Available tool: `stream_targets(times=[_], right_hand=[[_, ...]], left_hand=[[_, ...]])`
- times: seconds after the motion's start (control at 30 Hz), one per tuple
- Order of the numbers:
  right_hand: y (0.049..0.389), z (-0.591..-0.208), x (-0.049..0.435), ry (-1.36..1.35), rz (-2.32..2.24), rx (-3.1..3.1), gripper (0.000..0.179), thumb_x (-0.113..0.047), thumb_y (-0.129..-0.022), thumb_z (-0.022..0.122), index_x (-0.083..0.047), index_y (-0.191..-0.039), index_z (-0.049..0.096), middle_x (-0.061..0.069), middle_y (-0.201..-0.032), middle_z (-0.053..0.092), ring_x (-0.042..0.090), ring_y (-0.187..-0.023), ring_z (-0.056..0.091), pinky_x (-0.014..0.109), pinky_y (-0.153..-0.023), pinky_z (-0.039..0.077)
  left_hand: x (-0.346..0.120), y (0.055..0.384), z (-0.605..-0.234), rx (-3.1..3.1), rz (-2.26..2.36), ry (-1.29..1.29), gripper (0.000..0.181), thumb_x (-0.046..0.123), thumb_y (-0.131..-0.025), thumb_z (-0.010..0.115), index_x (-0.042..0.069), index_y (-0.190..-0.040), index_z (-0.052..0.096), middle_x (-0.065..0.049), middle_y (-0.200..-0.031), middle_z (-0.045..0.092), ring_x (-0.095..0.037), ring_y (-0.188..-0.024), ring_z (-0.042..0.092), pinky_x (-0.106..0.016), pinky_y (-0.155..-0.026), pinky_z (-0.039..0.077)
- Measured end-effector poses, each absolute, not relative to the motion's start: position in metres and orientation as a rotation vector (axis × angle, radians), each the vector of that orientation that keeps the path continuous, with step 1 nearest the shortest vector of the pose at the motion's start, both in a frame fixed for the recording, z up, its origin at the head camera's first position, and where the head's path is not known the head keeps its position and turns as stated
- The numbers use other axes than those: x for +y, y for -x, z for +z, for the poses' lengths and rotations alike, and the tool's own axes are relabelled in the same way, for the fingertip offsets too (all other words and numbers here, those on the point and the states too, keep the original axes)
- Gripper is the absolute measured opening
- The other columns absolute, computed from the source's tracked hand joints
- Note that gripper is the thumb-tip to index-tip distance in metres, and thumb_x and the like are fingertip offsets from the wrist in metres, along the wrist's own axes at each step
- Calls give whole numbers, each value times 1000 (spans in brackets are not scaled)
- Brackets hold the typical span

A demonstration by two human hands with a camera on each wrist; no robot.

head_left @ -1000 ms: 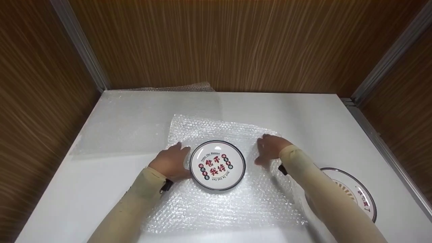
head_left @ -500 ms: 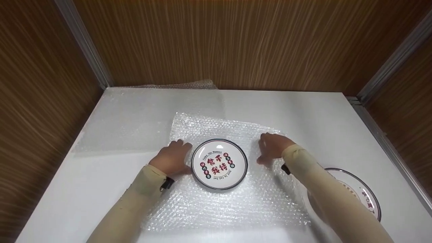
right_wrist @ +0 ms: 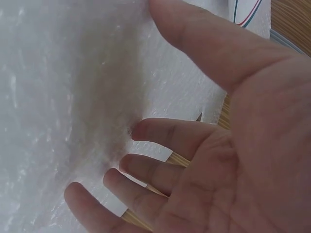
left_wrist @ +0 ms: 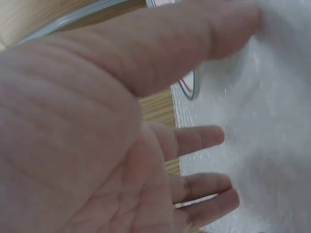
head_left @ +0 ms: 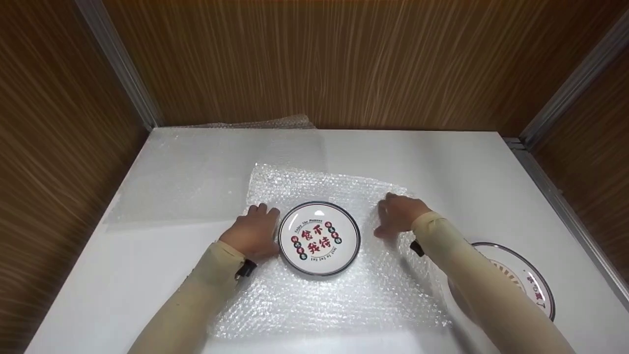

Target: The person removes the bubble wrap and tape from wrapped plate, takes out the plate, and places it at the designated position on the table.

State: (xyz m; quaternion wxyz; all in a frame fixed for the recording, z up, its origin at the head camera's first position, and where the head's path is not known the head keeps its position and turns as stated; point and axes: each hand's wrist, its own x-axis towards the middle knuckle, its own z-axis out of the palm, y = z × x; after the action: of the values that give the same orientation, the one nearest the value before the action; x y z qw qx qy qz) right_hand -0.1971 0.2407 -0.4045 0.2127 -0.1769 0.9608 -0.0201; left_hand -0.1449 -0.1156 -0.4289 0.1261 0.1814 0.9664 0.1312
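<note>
A sheet of bubble wrap [head_left: 324, 305] lies spread on the white table. On it sits a round white plate [head_left: 319, 238] with a dark rim and red and green lettering. My left hand [head_left: 251, 235] rests on the wrap close against the plate's left side; whether it touches the rim I cannot tell. In the left wrist view its fingers [left_wrist: 199, 139] are spread, with nothing gripped. To the right of the plate, a small gap away, my right hand [head_left: 400, 215] touches the wrap. Its fingers [right_wrist: 170, 133] are extended apart in the right wrist view, also gripping nothing.
A second plate [head_left: 535, 290] lies at the right, partly hidden under my right forearm. More bubble wrap [head_left: 182, 182] lies flat at the back left, its far edge rising against the wooden back panel [head_left: 314, 64]. Wooden side walls flank the table.
</note>
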Motion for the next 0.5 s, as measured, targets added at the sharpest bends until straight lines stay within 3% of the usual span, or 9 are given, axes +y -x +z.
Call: stream_targets(times=[0.1, 0.27, 0.37, 0.5], right_hand=[[199, -404, 240, 493, -52, 2678, 27, -38, -84, 75, -13, -89, 67, 24, -135, 57, 42, -113, 62, 56, -87, 56], [188, -412, 228, 587, -345, 2959, 18, -24, -90, 70, -8, -98, 74, 13, -108, 67, 33, -94, 66, 53, -78, 57], [176, -417, 213, 606, -629, 2995, 25, -19, -94, 66, -3, -113, 72, 11, -101, 72, 29, -88, 69, 49, -79, 57], [164, -423, 201, 468, -773, 2853, 31, -24, -96, 67, -3, -120, 68, 8, -91, 72, 21, -77, 65, 41, -73, 55]], left_hand=[[-116, 145, -429, 2812, 366, -519, 73, 41, -85, 76, -4, -138, 51, -26, -127, 52, -43, -120, 50, -60, -95, 50], [-119, 143, -431, 2823, 382, -511, 73, 40, -84, 78, -2, -138, 52, -26, -127, 53, -42, -119, 50, -56, -93, 52], [-120, 142, -431, 2823, 412, -511, 75, 41, -83, 80, 0, -139, 53, -25, -129, 53, -41, -121, 50, -57, -94, 51], [-122, 144, -433, 2832, 462, -528, 79, 40, -79, 86, 4, -140, 53, -21, -131, 53, -38, -123, 48, -55, -96, 51]])
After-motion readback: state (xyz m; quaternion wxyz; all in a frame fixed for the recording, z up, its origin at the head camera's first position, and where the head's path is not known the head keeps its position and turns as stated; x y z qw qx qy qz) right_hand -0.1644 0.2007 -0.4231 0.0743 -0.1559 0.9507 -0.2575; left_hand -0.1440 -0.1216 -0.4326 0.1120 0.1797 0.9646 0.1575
